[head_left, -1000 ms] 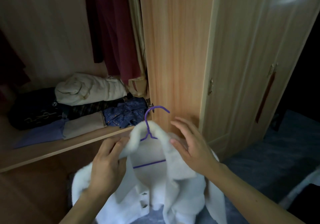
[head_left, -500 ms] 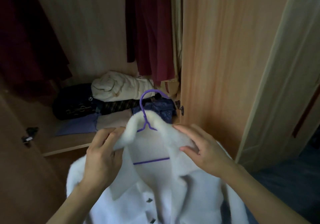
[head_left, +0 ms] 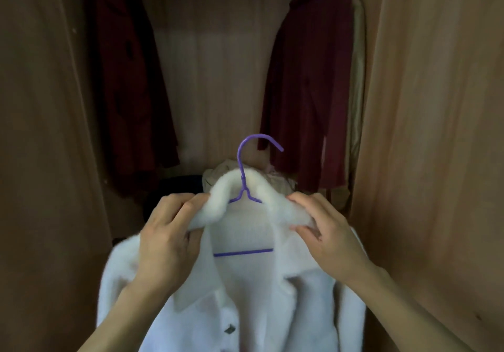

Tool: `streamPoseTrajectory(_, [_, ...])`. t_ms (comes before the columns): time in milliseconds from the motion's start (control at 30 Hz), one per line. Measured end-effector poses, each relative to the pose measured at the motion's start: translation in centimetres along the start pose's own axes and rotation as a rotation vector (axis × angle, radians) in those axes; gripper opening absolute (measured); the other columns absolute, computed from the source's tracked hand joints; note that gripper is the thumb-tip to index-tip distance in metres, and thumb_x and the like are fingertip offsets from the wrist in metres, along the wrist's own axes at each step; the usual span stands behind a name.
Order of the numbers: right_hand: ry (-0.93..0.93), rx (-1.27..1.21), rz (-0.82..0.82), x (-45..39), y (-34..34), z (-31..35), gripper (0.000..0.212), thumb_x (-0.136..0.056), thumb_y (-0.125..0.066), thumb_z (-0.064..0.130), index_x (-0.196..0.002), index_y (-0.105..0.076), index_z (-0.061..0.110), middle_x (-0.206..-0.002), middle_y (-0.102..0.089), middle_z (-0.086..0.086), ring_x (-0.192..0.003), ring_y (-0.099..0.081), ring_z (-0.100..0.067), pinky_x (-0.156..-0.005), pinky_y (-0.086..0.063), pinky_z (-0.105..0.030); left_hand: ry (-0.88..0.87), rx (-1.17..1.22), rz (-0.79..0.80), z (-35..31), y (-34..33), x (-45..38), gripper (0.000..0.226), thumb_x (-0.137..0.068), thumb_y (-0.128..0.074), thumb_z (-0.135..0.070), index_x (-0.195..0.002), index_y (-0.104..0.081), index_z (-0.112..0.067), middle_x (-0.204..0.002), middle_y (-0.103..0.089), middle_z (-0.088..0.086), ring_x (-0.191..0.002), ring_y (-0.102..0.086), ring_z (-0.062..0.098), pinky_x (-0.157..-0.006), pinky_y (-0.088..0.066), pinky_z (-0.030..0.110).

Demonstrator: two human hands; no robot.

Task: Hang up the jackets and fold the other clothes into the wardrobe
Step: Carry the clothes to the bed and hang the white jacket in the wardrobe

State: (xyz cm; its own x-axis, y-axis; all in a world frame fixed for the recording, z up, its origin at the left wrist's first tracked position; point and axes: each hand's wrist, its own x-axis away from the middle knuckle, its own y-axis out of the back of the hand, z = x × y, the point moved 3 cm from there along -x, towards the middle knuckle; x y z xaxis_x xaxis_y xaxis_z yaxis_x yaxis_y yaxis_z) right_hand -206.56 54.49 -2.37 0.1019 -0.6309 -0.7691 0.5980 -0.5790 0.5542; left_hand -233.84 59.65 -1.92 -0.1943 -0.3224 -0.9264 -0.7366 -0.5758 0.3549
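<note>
A white fluffy jacket (head_left: 240,305), without pattern, is shown on a purple hanger (head_left: 243,188); a dark grey button (head_left: 229,328) is seen on its front. Two dark red coats (head_left: 131,87) (head_left: 308,84), plain in colour, are shown to left and right, with a cream garment (head_left: 357,84) at the right one's edge. The wardrobe (head_left: 436,106) is shown in light brown wood grain. A beige bundle (head_left: 278,181) and a near-black item (head_left: 177,188) are partly seen.

White jacket (head_left: 245,310) hem cut off; purple hanger (head_left: 242,177) shoulders hidden.
</note>
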Motion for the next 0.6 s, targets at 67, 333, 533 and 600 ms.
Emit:
streamPoseTrajectory(67, [0.007, 0.010, -0.032, -2.1, -0.9, 0.7, 0.052, -0.086, -0.071, 0.004, -0.130, -0.053, 0.027, -0.108, -0.050, 0.017, -0.094, -0.053, 0.006, -0.078, -0.035, -0.006, -0.031, -0.025, -0.004, 1.8, 0.5, -1.7, 0.040, -0.079, -0.062, -0.002, -0.118, -0.067, -0.007, -0.109, -0.060, 0.006, -0.093, -0.058, 0.030, -0.074, -0.048, 0.041])
streamPoseTrajectory(333, [0.060, 0.017, -0.169, -9.0, -4.1, 2.5, 0.049, -0.088, -0.071, 0.006, -0.129, -0.053, 0.024, -0.108, -0.053, 0.011, -0.098, -0.056, -0.002, -0.084, -0.039, -0.008, -0.095, -0.045, -0.025, 6.6, 2.2, -6.4, 0.044, -0.080, -0.065, 0.001, -0.123, -0.063, -0.007, -0.110, -0.055, 0.004, -0.093, -0.054, 0.026, -0.077, -0.042, 0.030])
streamPoseTrajectory(533, [0.131, 0.023, -0.244, -14.0, -5.6, 2.2, 0.050, -0.086, -0.070, 0.002, -0.127, -0.055, 0.025, -0.106, -0.054, 0.008, -0.091, -0.055, -0.005, -0.077, -0.042, -0.014, -0.149, -0.086, -0.036, 10.1, 2.1, -8.8, 0.053, -0.079, -0.071, 0.004, -0.129, -0.057, -0.006, -0.115, -0.052, 0.006, -0.099, -0.054, 0.024, -0.080, -0.044, 0.028])
streamPoseTrajectory(600, [0.158, 0.009, -0.262, -15.5, -5.7, 1.4, 0.051, -0.084, -0.070, -0.001, -0.126, -0.055, 0.024, -0.106, -0.055, 0.008, -0.094, -0.055, -0.003, -0.080, -0.040, -0.010, -0.204, -0.125, -0.048, 10.8, 1.6, -9.8, 0.052, -0.081, -0.066, -0.001, -0.131, -0.053, -0.007, -0.116, -0.053, 0.009, -0.100, -0.056, 0.027, -0.080, -0.049, 0.032])
